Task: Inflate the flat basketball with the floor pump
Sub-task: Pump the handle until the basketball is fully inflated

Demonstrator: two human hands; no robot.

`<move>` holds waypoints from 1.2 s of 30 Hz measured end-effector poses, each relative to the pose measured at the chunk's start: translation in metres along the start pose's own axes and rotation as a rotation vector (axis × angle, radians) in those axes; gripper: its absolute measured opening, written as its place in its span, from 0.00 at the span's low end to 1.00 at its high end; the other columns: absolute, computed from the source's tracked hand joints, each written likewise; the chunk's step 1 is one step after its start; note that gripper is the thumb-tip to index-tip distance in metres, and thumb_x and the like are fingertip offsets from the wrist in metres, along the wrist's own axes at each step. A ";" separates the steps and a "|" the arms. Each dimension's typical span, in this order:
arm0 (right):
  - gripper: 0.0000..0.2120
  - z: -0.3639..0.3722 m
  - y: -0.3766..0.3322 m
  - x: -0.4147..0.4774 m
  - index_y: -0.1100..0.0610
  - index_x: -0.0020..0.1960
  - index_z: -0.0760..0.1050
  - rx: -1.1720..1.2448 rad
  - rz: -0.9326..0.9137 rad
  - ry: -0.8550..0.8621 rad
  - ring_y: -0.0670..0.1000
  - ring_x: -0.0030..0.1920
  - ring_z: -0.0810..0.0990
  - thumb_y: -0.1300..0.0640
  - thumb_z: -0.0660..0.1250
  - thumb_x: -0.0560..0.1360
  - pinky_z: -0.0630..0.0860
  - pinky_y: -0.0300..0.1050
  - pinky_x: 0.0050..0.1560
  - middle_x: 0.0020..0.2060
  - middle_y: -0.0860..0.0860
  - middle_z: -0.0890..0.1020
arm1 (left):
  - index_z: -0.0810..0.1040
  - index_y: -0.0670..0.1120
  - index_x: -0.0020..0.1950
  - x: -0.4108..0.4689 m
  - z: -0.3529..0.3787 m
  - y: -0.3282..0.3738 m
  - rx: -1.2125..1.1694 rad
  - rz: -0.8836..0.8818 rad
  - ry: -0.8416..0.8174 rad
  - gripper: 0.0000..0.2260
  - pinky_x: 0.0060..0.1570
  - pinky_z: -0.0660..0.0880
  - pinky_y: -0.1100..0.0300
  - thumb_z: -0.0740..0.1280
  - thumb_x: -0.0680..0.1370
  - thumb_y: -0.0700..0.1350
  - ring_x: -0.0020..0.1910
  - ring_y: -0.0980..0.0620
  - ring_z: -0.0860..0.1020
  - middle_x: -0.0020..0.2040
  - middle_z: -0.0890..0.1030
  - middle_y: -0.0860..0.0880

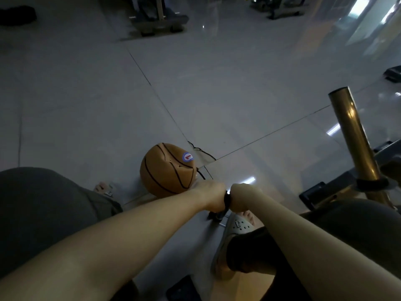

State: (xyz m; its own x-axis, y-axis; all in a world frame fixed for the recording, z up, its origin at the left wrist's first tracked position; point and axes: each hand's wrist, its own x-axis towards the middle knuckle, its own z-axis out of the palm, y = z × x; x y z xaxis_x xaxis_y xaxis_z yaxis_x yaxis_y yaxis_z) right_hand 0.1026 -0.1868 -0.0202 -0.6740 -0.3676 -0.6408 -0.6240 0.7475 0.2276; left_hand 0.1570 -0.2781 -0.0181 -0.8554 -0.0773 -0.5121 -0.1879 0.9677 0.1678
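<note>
Two fists on the pump handle, a dented ball just past them

At 6 o'clock a dark flat object (184, 290) lies on the floor (217, 94). Above it a pale clog (230, 233) sits just beside the pump's lower end (216, 216), which is mostly hidden. In the middle, the left hand (213, 197) and right hand (240, 198) curl tight around the black pump handle (227, 199) — only a sliver shows between them. The basketball (167, 170) rests on the floor at 11 o'clock from the hands, its top caved in, with a round sticker (188, 157) up and a thin black hose (201, 173) at its right edge. A gold tube (353, 135) leans at 3 o'clock — a gym machine (156, 16) stands far off at 12.
</note>
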 end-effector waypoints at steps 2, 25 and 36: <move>0.12 -0.011 0.002 -0.017 0.57 0.34 0.68 0.025 -0.099 -0.044 0.51 0.29 0.71 0.61 0.67 0.73 0.73 0.43 0.40 0.29 0.52 0.72 | 0.71 0.49 0.40 -0.011 -0.009 0.000 0.020 0.009 -0.039 0.06 0.32 0.68 0.59 0.65 0.76 0.43 0.37 0.46 0.76 0.38 0.75 0.48; 0.12 -0.011 0.017 0.029 0.57 0.35 0.68 0.107 -0.150 -0.094 0.53 0.38 0.75 0.58 0.65 0.75 0.73 0.44 0.45 0.32 0.52 0.73 | 0.69 0.51 0.39 0.017 -0.001 -0.007 -0.038 0.021 0.042 0.07 0.49 0.76 0.51 0.65 0.75 0.47 0.38 0.45 0.76 0.36 0.74 0.50; 0.05 -0.102 0.042 -0.049 0.61 0.39 0.75 0.174 -0.214 -0.150 0.49 0.23 0.67 0.64 0.68 0.74 0.66 0.40 0.25 0.26 0.53 0.72 | 0.77 0.45 0.38 -0.027 -0.097 -0.005 -0.106 0.092 -0.030 0.05 0.27 0.67 0.62 0.69 0.75 0.40 0.29 0.50 0.72 0.32 0.75 0.48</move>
State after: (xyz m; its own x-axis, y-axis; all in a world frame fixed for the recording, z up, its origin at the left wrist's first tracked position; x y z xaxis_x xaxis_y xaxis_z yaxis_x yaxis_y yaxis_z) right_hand 0.0690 -0.1935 0.0958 -0.4604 -0.4510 -0.7646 -0.6598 0.7501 -0.0452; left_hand 0.1343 -0.3044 0.0765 -0.8567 0.0193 -0.5155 -0.1609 0.9394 0.3027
